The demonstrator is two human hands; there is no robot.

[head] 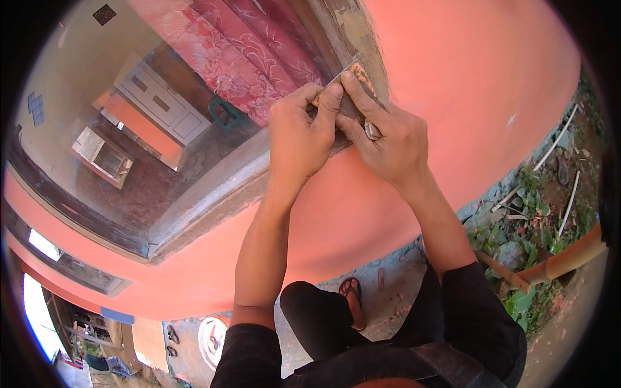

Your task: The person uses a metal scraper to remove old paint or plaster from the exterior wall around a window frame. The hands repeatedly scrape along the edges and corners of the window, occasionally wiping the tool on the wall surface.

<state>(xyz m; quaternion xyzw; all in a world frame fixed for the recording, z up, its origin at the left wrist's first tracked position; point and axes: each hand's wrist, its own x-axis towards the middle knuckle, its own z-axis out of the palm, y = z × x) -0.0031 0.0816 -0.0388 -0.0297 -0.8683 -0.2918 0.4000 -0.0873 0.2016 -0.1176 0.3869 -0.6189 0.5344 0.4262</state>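
Note:
My left hand (310, 128) and my right hand (395, 138) are close together at the corner of a window frame (335, 29) with worn, bare-looking wood. Between them they pinch a thin flat piece (361, 75) with a straight pale edge and orange paint flecks. It could be a scraper blade or a stiff sheet; the fingers cover much of it. A small whitish bit (372, 131) shows between the fingers of my right hand. Behind the window glass hangs a pink-red floral curtain (262, 48). Salmon-coloured wall (465, 97) borders the frame.
A round white bucket (212, 342) stands on the ledge by my left arm, near a pair of sandals (172, 339). Bamboo poles (563, 264) cross at right beside stones and plants. Another person (109, 363) is far off at lower left.

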